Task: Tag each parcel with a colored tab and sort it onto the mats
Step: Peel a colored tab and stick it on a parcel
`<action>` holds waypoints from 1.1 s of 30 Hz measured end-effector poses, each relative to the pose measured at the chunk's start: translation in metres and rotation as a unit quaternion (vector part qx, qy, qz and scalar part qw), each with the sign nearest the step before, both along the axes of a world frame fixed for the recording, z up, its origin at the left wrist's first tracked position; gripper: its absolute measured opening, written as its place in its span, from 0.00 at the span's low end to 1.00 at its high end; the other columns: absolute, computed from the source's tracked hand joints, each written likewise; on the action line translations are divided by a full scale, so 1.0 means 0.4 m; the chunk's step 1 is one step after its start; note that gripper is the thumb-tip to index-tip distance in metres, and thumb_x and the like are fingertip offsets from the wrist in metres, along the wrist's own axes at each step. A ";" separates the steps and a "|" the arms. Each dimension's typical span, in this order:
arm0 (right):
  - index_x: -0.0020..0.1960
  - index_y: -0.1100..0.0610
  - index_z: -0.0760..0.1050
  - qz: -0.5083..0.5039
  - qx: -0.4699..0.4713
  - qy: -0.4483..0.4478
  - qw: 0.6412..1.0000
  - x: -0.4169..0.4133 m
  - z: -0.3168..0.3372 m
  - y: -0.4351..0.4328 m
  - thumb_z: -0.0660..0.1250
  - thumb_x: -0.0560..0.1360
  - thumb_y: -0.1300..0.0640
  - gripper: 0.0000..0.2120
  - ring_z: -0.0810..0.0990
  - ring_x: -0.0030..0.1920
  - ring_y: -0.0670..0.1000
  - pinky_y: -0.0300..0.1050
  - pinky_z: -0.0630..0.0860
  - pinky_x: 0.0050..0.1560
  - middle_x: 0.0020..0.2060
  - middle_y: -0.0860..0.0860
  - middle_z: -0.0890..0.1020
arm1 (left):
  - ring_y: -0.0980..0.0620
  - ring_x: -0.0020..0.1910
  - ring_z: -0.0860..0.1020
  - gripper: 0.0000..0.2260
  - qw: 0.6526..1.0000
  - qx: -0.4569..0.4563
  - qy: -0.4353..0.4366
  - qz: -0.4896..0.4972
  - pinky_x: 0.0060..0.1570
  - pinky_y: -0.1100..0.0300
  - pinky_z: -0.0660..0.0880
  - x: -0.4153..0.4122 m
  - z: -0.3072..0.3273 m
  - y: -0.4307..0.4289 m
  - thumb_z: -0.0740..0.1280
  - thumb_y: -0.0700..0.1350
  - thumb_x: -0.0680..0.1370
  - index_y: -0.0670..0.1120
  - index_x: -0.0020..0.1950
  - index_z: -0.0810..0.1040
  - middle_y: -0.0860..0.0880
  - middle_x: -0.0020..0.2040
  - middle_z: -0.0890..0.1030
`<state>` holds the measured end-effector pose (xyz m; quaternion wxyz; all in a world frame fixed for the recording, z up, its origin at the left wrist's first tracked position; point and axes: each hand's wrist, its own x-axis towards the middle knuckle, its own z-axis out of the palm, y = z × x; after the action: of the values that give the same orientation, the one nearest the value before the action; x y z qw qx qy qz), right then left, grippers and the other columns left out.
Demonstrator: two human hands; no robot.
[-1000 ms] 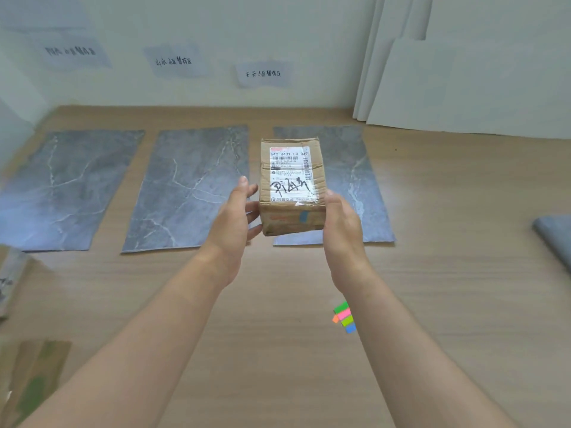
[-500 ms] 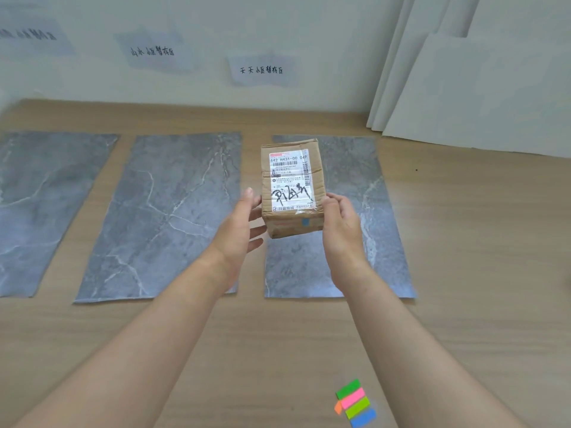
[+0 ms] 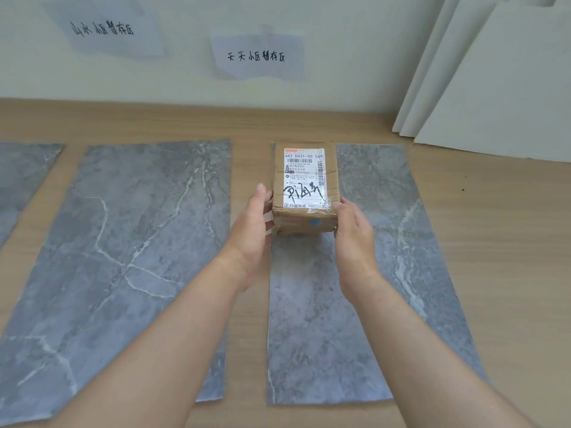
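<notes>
two hands on one labelled parcel over the right mat

a cardboard parcel (image 3: 304,193) is held between the left hand (image 3: 251,223) and the right hand (image 3: 355,230), with fingers and thumbs curled against its side faces. its shipping label (image 3: 304,177) is read as "642 h431-00 049", with black handwriting below and "抖音商城" at the foot. a blue tab (image 3: 314,223) is seen on the near face. the parcel is placed over the far end of the right mat (image 3: 309,335), under the wall sign (image 3: 256,57) marked "天天小区暂存区"; contact with the mat cannot be told. a strip of wooden surface (image 3: 247,350) is left between this mat and the middle mat (image 3: 123,257).
</notes>
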<state>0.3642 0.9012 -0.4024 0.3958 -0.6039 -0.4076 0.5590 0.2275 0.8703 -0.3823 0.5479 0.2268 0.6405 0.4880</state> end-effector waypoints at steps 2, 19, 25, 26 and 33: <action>0.56 0.45 0.81 -0.007 -0.001 0.010 1.000 -0.009 -0.031 0.042 0.59 0.83 0.53 0.12 0.81 0.56 0.39 0.37 0.73 0.57 0.52 0.40 0.86 | 0.61 0.50 0.78 0.21 1.000 0.003 0.001 -0.001 0.47 0.65 0.73 -0.008 -0.029 0.036 0.49 0.59 0.85 0.54 0.69 0.74 0.63 0.48 0.80; 0.77 0.49 0.69 -0.039 0.024 0.017 0.999 0.045 0.094 -0.084 0.59 0.84 0.50 0.22 0.68 0.68 0.39 0.38 0.63 0.66 0.72 0.42 0.72 | 0.50 0.76 0.64 0.27 0.999 0.016 0.041 0.015 0.74 0.47 0.64 0.043 0.062 -0.123 0.52 0.63 0.83 0.54 0.80 0.60 0.55 0.79 0.62; 0.73 0.51 0.74 -0.011 0.064 0.048 0.997 0.075 0.290 -0.235 0.59 0.84 0.52 0.18 0.73 0.60 0.34 0.31 0.66 0.58 0.59 0.36 0.77 | 0.50 0.77 0.62 0.26 0.997 0.060 0.049 0.009 0.75 0.48 0.63 0.097 0.256 -0.280 0.52 0.62 0.83 0.55 0.80 0.61 0.55 0.79 0.61; 0.72 0.51 0.74 -0.005 0.075 0.050 0.996 0.079 0.327 -0.266 0.59 0.84 0.52 0.18 0.73 0.59 0.32 0.30 0.66 0.57 0.58 0.36 0.77 | 0.50 0.77 0.62 0.26 0.996 0.067 0.052 0.009 0.75 0.47 0.63 0.102 0.291 -0.313 0.52 0.62 0.83 0.55 0.80 0.61 0.55 0.79 0.62; 0.67 0.50 0.78 0.038 0.133 0.061 0.989 0.087 0.544 -0.523 0.61 0.84 0.51 0.15 0.76 0.53 0.29 0.30 0.69 0.53 0.53 0.34 0.80 | 0.49 0.75 0.65 0.28 0.990 0.125 0.062 0.028 0.73 0.48 0.65 0.122 0.511 -0.578 0.56 0.64 0.80 0.55 0.78 0.64 0.55 0.78 0.64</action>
<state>0.3991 0.6921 -0.1850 0.4752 -0.4953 -0.4757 0.5501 0.2763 0.6392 -0.1777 0.4602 0.3055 0.6135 0.5643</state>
